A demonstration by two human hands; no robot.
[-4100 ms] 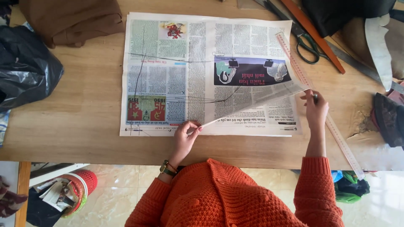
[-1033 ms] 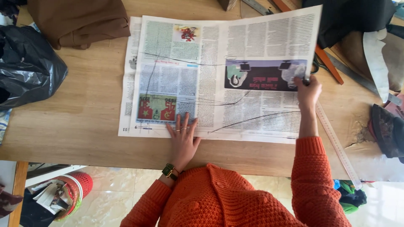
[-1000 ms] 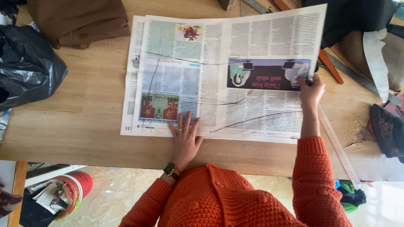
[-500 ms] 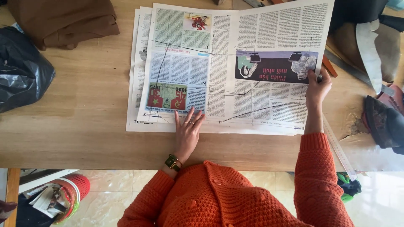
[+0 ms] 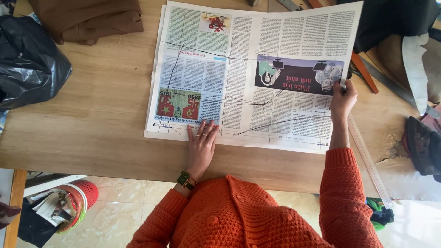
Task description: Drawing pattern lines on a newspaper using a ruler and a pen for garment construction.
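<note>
The wooden table (image 5: 92, 124) is carrying a newspaper sheet (image 5: 257, 69) (light, floppy, tearing easily). The left hand (image 5: 201, 147) is pressing flat, fingers spread, on its near edge; the right hand (image 5: 342, 98) is pinching its right edge, probably the best place to hold.

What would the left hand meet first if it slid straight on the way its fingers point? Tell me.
The left hand lies flat, fingers pointing away across the newspaper. Going straight on, it would likely cross only more printed page, passing the red picture; no other object shows in that line.
</note>
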